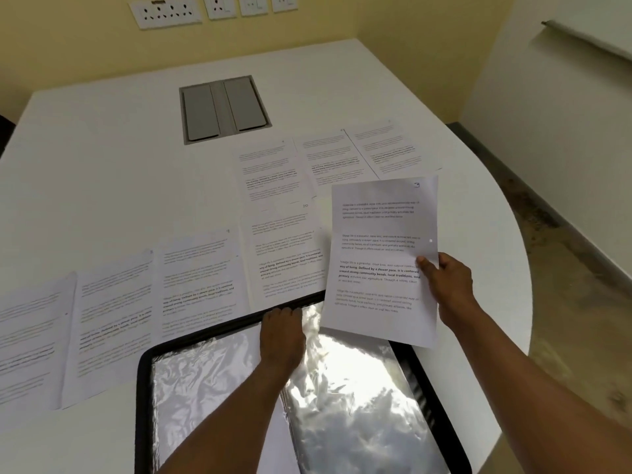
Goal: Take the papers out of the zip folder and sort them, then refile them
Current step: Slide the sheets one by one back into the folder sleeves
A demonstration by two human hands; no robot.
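**One sheet held up, folder pinned at its top edge**

While I watch through the head camera, my right hand [448, 285] at centre right of the frame holds a printed sheet [381, 261] upright above the table, thumb pressed on the front of its right edge and the other fingers curled behind it. A handwritten mark sits in the sheet's top right corner, too blurred for me to read. The sheet's lower edge hangs over the far right part of the zip folder [239, 388], which lies flat in the lower middle of the frame, black-bordered with a shiny crinkled clear face.

My left hand [281, 333] rests on the folder's far edge, fingers together and bent over the black border; I cannot tell whether they pinch the zip or only press down.

Seven more papers lie face up on the white table [102, 148]. Three sit side by side in a row [116, 313] running from the left edge toward the centre, one [287, 248] lies just beyond the folder, and three [325, 159] spread along the upper centre right, edges touching or overlapping.

A grey recessed hatch [224, 109] sits in the tabletop at upper centre, and white wall sockets [166, 13] line the yellow wall at the top.
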